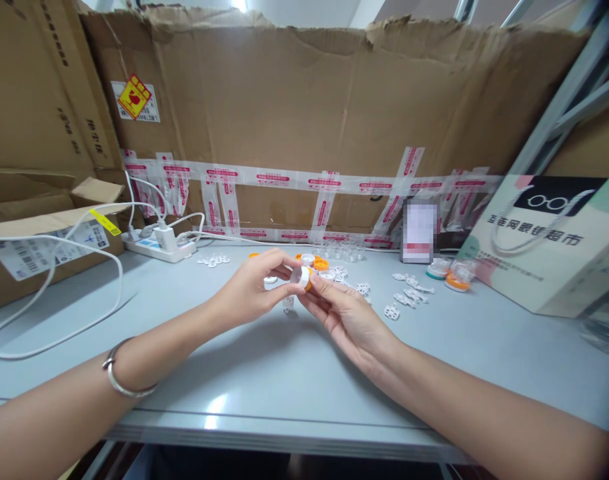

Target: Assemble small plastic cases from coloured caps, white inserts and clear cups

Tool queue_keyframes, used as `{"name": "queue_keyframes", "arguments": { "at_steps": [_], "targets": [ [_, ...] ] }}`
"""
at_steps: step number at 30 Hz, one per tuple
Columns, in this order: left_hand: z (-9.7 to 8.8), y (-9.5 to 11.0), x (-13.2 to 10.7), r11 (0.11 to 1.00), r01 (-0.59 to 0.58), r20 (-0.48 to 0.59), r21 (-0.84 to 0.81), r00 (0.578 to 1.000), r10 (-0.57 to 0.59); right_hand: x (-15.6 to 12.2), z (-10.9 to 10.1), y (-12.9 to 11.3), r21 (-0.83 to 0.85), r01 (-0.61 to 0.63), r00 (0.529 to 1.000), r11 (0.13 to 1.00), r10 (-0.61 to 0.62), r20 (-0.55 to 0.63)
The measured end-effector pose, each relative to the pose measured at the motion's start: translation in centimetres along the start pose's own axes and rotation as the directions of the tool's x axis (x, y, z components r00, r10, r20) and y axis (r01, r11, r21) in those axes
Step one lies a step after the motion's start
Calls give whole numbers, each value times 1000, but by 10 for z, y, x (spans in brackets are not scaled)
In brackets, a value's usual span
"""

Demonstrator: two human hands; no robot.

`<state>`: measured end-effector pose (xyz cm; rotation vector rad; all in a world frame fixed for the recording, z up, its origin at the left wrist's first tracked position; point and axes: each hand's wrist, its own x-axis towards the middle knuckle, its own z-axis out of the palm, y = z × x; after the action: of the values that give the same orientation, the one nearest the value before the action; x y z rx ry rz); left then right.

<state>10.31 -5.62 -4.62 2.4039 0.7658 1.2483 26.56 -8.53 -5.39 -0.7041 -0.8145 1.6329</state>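
My left hand (254,288) and my right hand (345,316) meet above the middle of the grey table (284,373). Both pinch one small round case (303,276), clear and white with an orange part on its right side. My left fingertips grip it from the left and top, my right fingertips from the right and below. A silver bangle (118,379) sits on my left wrist. Behind the hands lie several small white plastic pieces (364,288) and orange caps (321,264).
A white power strip (159,247) with a plug and white cables (59,333) lies at the back left beside a cardboard box (39,233). Taped cardboard (304,133) walls the back. A printed paper bag (549,247) stands right, with two round cases (449,275) near it.
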Motion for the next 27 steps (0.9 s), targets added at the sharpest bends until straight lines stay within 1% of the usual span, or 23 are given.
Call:
{"name": "queue_keyframes", "arguments": {
  "at_steps": [2, 4, 9, 13, 24, 27],
  "targets": [
    [-1, -2, 0, 999, 3, 30, -33, 1000, -2, 1, -1, 1, 14, 1, 1000, 1000, -1, 1],
    [-1, -3, 0, 1000, 2, 36, -29, 999, -1, 2, -1, 2, 18, 3, 1000, 1000, -3, -6],
    [-1, 1, -1, 999, 2, -6, 43, 1000, -2, 3, -1, 3, 13, 5, 1000, 1000, -5, -23],
    [0, 4, -1, 999, -15, -18, 50, 1000, 16, 2, -1, 2, 10, 13, 999, 1000, -13, -32],
    [-1, 2, -1, 996, -49, -8, 80, 999, 49, 3, -4, 1, -4, 21, 999, 1000, -21, 33],
    [-4, 2, -2, 990, -87, 22, 113, 996, 85, 2, -6, 0, -31, 20, 998, 999, -18, 53]
  ]
}}
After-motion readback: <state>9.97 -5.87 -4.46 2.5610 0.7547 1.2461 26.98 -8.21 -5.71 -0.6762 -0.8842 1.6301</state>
